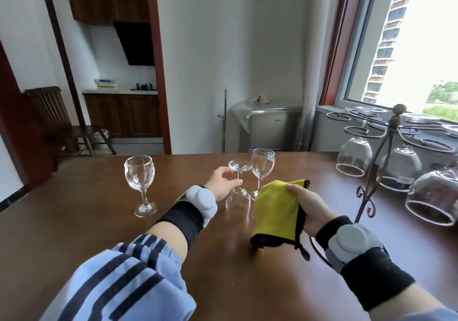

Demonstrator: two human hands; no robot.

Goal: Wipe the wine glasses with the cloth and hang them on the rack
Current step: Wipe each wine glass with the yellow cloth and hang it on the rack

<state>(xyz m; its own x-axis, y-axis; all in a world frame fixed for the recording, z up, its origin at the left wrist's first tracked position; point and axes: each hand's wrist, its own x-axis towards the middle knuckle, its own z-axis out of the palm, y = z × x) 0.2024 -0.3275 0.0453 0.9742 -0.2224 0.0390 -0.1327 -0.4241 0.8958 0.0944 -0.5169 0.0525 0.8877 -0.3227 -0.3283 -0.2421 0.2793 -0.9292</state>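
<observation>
Here the left hand [221,183] pinches an upturned glass [238,191] by its stem mid-surface, the right hand [306,203] grips the cloth [276,211]; best wrap the bowl, turning gently.

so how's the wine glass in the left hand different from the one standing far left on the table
The clear wine glass in the left hand is upside down, foot up, bowl down; the clear wine glass standing at the table's left is upright on its foot. The left hand grips the first by its stem; nothing touches the second. Both look like the same clear, empty stemware.
</observation>
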